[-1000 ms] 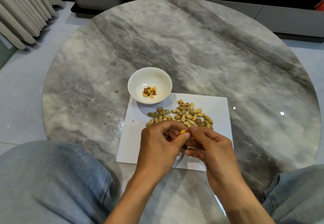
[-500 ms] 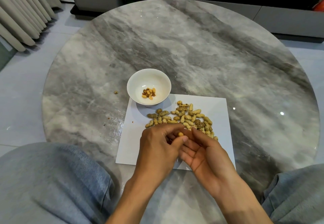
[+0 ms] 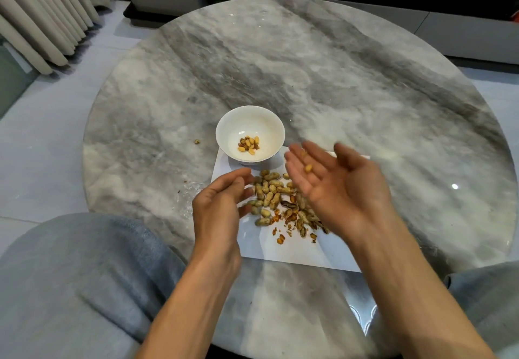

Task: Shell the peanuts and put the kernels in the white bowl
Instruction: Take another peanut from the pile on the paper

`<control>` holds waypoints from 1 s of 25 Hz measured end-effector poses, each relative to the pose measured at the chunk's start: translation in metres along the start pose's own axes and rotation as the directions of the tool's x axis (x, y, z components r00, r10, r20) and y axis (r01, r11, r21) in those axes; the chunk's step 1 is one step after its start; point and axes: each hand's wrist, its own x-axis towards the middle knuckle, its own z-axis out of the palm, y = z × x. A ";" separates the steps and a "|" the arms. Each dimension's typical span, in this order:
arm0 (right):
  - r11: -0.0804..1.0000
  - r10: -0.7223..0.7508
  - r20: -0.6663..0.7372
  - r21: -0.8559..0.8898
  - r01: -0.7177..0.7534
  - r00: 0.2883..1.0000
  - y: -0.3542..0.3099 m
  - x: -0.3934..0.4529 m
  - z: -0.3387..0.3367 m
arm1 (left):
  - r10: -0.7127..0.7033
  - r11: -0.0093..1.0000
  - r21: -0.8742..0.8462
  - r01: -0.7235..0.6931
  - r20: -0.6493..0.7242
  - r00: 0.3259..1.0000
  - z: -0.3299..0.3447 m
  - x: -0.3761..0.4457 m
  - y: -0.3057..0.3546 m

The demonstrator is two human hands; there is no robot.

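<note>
The right hand lies flat and palm-up, two kernels loose on its fingers, gripping nothing. The bowl sits just left of its fingertips, so tipping leftward should drop them in. The left hand, loosely curled and empty, hovers by the peanuts.

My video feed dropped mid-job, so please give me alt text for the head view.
An open right hand, palm up with two yellow peanut kernels on it, hovers beside a round white bowl holding a few kernels. The left hand, loosely curled, is over a pile of unshelled tan peanuts on white paper on a grey marble table.
</note>
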 end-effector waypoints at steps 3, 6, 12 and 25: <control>0.987 -0.057 0.033 -0.147 0.061 0.998 -0.008 0.019 0.038 | 0.042 0.983 0.176 -0.046 0.025 0.999 -0.005 0.001 -0.001; 0.966 -0.073 0.045 -0.245 0.082 0.996 -0.007 0.025 0.042 | 0.222 0.672 0.683 -0.286 0.183 0.958 -0.015 0.001 -0.011; 0.871 -0.164 -0.025 -0.474 0.132 0.986 0.006 -0.014 -0.019 | 0.301 0.218 0.845 -0.489 0.418 0.857 -0.013 -0.002 -0.029; -0.145 -0.376 0.470 -0.881 0.450 0.799 0.052 -0.010 -0.073 | 0.260 0.494 0.735 -0.465 0.385 0.886 -0.011 0.001 -0.028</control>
